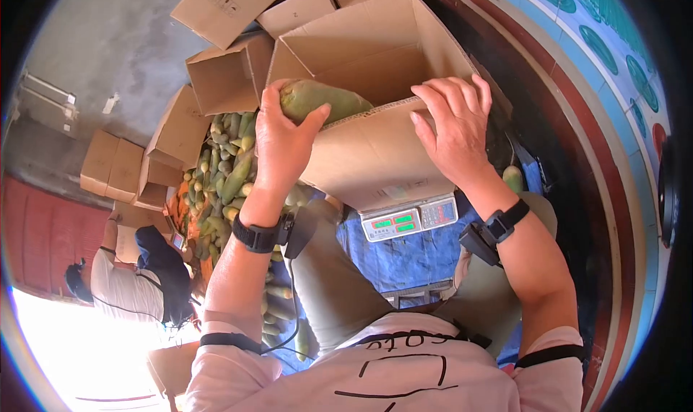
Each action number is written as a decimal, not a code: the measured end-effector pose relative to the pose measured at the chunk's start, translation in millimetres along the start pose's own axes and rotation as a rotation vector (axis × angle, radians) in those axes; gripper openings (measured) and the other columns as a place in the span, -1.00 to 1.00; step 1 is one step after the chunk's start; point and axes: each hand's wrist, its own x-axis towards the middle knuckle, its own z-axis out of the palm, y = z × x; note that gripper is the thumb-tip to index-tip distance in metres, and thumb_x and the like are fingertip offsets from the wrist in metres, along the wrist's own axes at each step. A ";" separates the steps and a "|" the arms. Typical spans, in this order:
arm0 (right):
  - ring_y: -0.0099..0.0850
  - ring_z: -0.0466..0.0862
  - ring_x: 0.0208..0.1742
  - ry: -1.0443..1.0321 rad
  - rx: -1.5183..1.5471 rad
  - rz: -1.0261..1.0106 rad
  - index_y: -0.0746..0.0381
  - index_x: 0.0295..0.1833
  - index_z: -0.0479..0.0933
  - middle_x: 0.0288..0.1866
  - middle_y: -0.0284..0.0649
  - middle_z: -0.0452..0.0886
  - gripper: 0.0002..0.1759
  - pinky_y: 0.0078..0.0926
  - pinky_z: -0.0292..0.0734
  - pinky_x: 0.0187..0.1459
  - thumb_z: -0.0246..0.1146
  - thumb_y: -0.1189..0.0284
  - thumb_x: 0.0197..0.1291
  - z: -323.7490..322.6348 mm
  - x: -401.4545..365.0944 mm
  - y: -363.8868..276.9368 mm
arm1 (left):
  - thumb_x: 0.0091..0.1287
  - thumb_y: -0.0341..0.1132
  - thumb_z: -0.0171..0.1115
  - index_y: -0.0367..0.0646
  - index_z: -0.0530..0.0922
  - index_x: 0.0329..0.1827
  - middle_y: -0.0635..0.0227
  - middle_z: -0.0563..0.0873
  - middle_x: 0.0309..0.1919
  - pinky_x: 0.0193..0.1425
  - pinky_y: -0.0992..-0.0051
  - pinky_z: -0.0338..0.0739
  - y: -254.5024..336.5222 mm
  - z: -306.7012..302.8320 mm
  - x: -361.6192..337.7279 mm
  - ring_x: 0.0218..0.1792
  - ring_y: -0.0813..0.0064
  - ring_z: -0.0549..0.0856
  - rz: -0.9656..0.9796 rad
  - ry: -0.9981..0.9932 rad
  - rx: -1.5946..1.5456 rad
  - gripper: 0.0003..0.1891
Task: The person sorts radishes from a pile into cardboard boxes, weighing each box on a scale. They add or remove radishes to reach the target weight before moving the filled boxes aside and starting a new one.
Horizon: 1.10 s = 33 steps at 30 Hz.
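My left hand point(283, 141) is closed around the near end of a large green radish point(323, 100), thumb on one side and fingers on the other. The radish lies tilted across the opening of a tall cardboard box point(375, 159), just behind its near wall. My right hand point(458, 130) grips the near rim of that box toward its right corner, fingers bent over the edge. Beneath the box is a white digital scale point(410, 217) with lit green displays. The lower inside of the box is hidden.
A heap of green radishes point(234, 167) spreads on the floor to the left. Several other cardboard boxes point(231, 73) stand behind and left. A blue sheet point(375, 260) covers the floor below the scale. Another person point(130, 286) bends at far left. A tiled wall point(621, 109) curves along the right.
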 end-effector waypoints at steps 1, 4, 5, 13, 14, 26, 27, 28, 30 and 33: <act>-0.31 0.45 0.03 0.004 -0.007 -0.008 0.13 -0.02 0.48 -0.09 -0.32 0.49 -0.59 -0.05 0.12 0.22 0.34 0.40 -0.06 0.3 -0.4 0.5 | 0.11 -0.36 0.36 -0.29 0.37 0.08 0.12 0.62 -0.15 -0.02 0.43 0.51 0.5 5.2 0.9 -0.14 0.37 0.62 0.018 -0.017 0.027 -0.50; -0.31 0.45 0.03 0.021 -0.014 -0.029 0.13 -0.02 0.48 -0.09 -0.31 0.49 -0.60 -0.06 0.13 0.22 0.33 0.39 -0.04 1.7 -0.6 2.2 | 0.21 -0.36 0.29 -0.26 0.32 0.17 0.11 0.57 -0.01 0.06 0.44 0.49 -10.5 16.4 5.2 -0.01 0.36 0.60 0.002 -0.099 -0.016 -0.50; -0.31 0.45 0.03 0.012 -0.011 -0.027 0.13 -0.02 0.48 -0.09 -0.31 0.49 -0.60 -0.06 0.13 0.22 0.33 0.39 -0.04 2.1 -0.3 2.5 | 0.21 -0.37 0.28 -0.28 0.34 0.14 0.07 0.59 -0.05 0.06 0.40 0.49 -13.8 18.1 6.6 -0.04 0.27 0.61 0.098 -0.053 -0.045 -0.53; -0.31 0.46 0.02 0.035 -0.030 -0.052 0.14 -0.02 0.50 -0.10 -0.31 0.52 -0.62 -0.11 0.16 0.22 0.32 0.36 -0.02 3.9 -2.3 7.3 | 0.29 -0.41 0.15 -0.28 0.21 0.33 0.05 0.38 0.26 0.39 0.30 0.17 -38.3 -17.4 -30.1 0.33 0.22 0.34 0.257 0.125 0.182 -0.45; -0.31 0.46 0.02 0.028 -0.029 -0.048 0.14 -0.02 0.50 -0.10 -0.31 0.52 -0.62 -0.11 0.16 0.22 0.32 0.36 -0.02 4.5 -1.8 8.5 | 0.30 -0.39 0.14 -0.28 0.20 0.34 0.04 0.36 0.27 0.39 0.29 0.16 -44.0 -22.4 -38.1 0.34 0.21 0.33 0.253 0.194 0.221 -0.45; -0.31 0.46 0.10 0.100 -0.069 -0.073 0.13 0.03 0.48 0.02 -0.30 0.53 -0.61 -0.10 0.17 0.25 0.31 0.33 0.04 8.2 -2.3 15.3 | 0.39 -0.22 0.04 -0.28 0.14 0.38 -0.07 0.28 0.31 0.39 0.20 0.14 -129.9 -25.0 -125.9 0.33 0.03 0.29 -0.107 0.101 0.230 -0.43; -0.30 0.46 0.10 0.107 -0.070 -0.075 0.13 0.04 0.48 0.03 -0.30 0.52 -0.60 -0.10 0.17 0.24 0.30 0.33 0.05 7.9 -2.7 16.1 | 0.40 -0.19 0.04 -0.28 0.13 0.39 -0.07 0.30 0.30 0.38 0.19 0.16 -130.3 -25.5 -126.4 0.32 0.02 0.31 -0.111 0.122 0.194 -0.43; -0.30 0.46 0.10 0.101 -0.068 -0.080 0.13 0.04 0.48 0.03 -0.30 0.52 -0.60 -0.10 0.17 0.24 0.30 0.33 0.05 8.1 -3.1 16.6 | 0.40 -0.19 0.04 -0.28 0.13 0.39 -0.07 0.30 0.30 0.38 0.19 0.16 -129.5 -26.5 -126.7 0.32 0.02 0.31 -0.118 0.125 0.192 -0.43; -0.30 0.46 0.11 0.123 -0.073 -0.092 0.13 0.04 0.48 0.04 -0.30 0.52 -0.61 -0.11 0.17 0.24 0.30 0.33 0.05 8.6 -3.5 17.7 | 0.41 -0.19 0.03 -0.27 0.14 0.38 -0.05 0.31 0.30 0.37 0.20 0.18 -128.9 -27.6 -127.3 0.31 0.03 0.33 -0.163 0.094 0.217 -0.44; -0.29 0.45 0.12 0.127 -0.078 -0.083 0.12 0.05 0.48 0.04 -0.30 0.52 -0.61 -0.10 0.16 0.25 0.30 0.34 0.06 7.6 -3.3 20.4 | 0.45 -0.18 -0.04 -0.21 0.14 0.38 -0.01 0.34 0.31 0.34 0.16 0.20 -132.1 -29.0 -129.4 0.35 0.11 0.32 -0.145 0.082 0.242 -0.49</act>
